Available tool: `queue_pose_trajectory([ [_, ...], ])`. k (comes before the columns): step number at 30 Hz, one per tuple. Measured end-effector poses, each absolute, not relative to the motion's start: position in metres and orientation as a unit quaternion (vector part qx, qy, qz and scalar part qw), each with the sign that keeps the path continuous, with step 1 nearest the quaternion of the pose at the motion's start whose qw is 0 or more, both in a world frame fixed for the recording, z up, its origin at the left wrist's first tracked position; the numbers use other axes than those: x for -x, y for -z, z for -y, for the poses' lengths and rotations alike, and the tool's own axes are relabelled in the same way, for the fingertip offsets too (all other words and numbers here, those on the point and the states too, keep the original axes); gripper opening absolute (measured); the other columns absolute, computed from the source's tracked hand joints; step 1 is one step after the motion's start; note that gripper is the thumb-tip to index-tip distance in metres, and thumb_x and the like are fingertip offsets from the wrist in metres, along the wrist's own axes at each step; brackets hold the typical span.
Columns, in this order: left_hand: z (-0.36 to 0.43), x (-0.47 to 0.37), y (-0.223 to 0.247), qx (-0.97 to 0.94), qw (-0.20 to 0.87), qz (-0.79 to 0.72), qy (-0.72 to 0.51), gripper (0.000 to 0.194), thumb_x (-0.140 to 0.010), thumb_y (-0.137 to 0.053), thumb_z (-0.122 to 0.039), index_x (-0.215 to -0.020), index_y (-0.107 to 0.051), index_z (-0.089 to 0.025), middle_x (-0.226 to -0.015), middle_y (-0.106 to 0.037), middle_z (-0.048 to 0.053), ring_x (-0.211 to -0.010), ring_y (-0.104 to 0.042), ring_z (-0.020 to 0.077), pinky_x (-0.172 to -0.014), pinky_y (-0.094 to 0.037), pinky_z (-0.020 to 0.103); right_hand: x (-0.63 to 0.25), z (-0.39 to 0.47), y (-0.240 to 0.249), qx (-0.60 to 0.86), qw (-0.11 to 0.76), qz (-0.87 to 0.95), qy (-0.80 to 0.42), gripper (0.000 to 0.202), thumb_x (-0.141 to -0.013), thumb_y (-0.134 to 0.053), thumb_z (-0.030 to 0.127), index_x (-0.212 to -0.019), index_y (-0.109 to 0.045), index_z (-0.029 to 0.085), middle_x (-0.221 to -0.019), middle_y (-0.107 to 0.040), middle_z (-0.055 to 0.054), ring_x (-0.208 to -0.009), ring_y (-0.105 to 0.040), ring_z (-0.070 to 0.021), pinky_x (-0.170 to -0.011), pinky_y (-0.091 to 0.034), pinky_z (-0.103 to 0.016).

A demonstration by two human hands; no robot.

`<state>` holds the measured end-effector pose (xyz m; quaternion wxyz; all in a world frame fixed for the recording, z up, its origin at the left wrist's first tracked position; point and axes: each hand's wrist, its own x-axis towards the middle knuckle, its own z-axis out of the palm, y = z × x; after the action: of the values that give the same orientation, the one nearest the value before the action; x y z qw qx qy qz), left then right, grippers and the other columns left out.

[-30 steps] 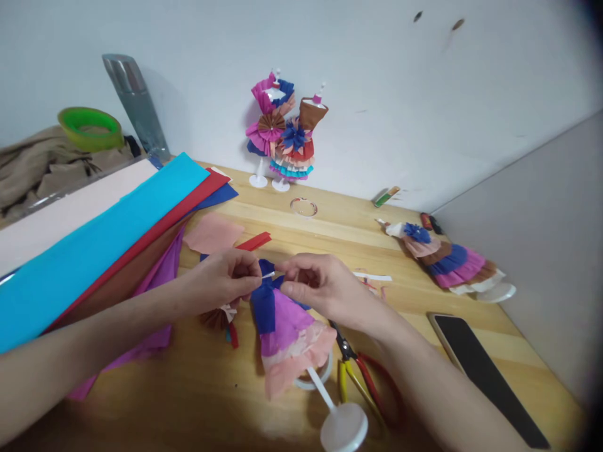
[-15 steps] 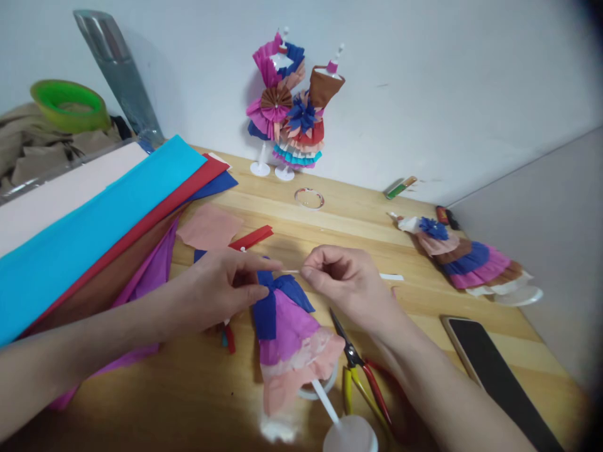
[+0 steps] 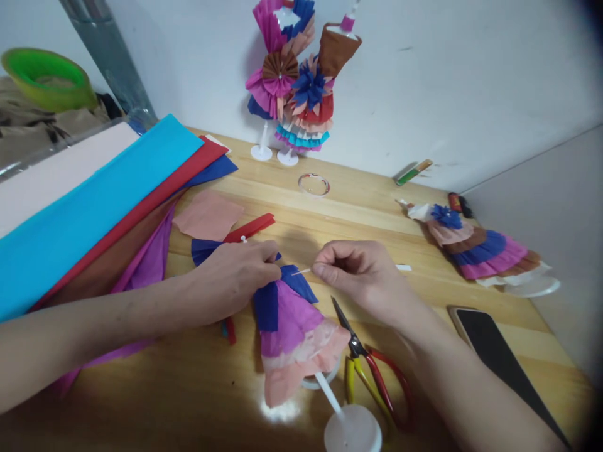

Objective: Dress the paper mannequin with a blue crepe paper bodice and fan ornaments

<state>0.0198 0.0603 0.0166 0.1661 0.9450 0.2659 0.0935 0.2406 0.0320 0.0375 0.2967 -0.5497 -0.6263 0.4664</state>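
Wooden tabletop [image 3: 188,402] with craft bits all over it, plain pale wall behind. Closest to me is the round white base [image 3: 353,430] of a little dress form [image 3: 292,314], which is lying down mid-table in a blue, purple and pink paper-looking skirt. Just right of it are some dark-bladed cutters [image 3: 357,346] with red and yellow handles, and a phone [image 3: 494,351] further right. Left hand [image 3: 235,273] is curled over the upper part of the form; can't tell if the fingers are actually pinching anything under there. Right hand [image 3: 360,270] has thumb and finger closed on a skinny pale sliver [image 3: 302,271], tip over the blue flap, can't tell if touching. My worry: it's gripped by one end only, so it could bend or land crooked, and the form could roll on that round base if the left hand lets up, or the blue bit could crease if it presses too hard. Long axis runs diagonally, base toward me and a bit right, top knob [image 3: 243,239] pointing away and left. Past that, a pink scrap [image 3: 210,213], then two dressed forms standing by the wall, the brown-topped one [image 3: 336,53] on the right.
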Motion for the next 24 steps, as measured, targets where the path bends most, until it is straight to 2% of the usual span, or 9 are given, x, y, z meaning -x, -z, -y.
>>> queue_pose_trajectory([
  [7,-0.059,-0.019,-0.019,-0.955,0.138,-0.255,-0.065,0.029,-0.076,-0.039,0.004,-0.080,-0.060,-0.015,-0.094,-0.062,0.006,-0.073,-0.056,0.0157,-0.057,-0.039,0.025,-0.234,-0.038,-0.037,0.540,0.265,0.634,-0.487,0.020,-0.072,-0.063,0.031,-0.059,-0.058,0.017,-0.050,-0.044,0.005,-0.047,-0.034,-0.0074,-0.045,-0.028,-0.023],
  [10,-0.056,-0.015,-0.020,-0.957,0.112,-0.257,-0.076,0.030,-0.077,-0.038,0.005,-0.078,-0.060,-0.016,-0.087,-0.061,0.006,-0.068,-0.053,0.0159,-0.055,-0.037,0.026,-0.231,-0.041,-0.034,0.531,0.260,0.650,-0.477,0.019,-0.073,-0.063,0.029,-0.059,-0.057,0.017,-0.050,-0.043,0.005,-0.047,-0.034,-0.0071,-0.045,-0.028,-0.023],
  [13,-0.051,-0.008,-0.014,-0.959,0.076,-0.248,-0.117,0.030,-0.078,-0.038,0.004,-0.078,-0.060,-0.017,-0.081,-0.059,0.005,-0.066,-0.051,0.0166,-0.054,-0.036,0.027,-0.228,-0.043,-0.031,0.527,0.243,0.679,-0.450,0.020,-0.076,-0.061,0.026,-0.059,-0.058,0.017,-0.050,-0.044,0.005,-0.047,-0.035,-0.0072,-0.046,-0.028,-0.023],
  [19,-0.042,0.008,0.001,-0.943,0.063,-0.267,-0.187,0.027,-0.089,-0.040,-0.004,-0.081,-0.062,-0.018,-0.088,-0.064,0.004,-0.071,-0.056,0.0139,-0.055,-0.039,0.024,-0.214,-0.046,-0.028,0.512,0.206,0.760,-0.344,0.014,-0.075,-0.062,0.011,-0.063,-0.069,0.015,-0.062,-0.056,0.002,-0.056,-0.046,-0.0088,-0.054,-0.031,-0.024],
  [24,-0.037,0.013,-0.004,-0.942,0.046,-0.280,-0.180,0.028,-0.092,-0.040,-0.007,-0.080,-0.064,-0.018,-0.084,-0.066,0.003,-0.071,-0.057,0.0140,-0.053,-0.038,0.024,-0.206,-0.044,-0.026,0.524,0.174,0.781,-0.291,0.015,-0.074,-0.062,0.007,-0.063,-0.070,0.016,-0.065,-0.056,0.001,-0.059,-0.046,-0.0088,-0.058,-0.030,-0.024],
])
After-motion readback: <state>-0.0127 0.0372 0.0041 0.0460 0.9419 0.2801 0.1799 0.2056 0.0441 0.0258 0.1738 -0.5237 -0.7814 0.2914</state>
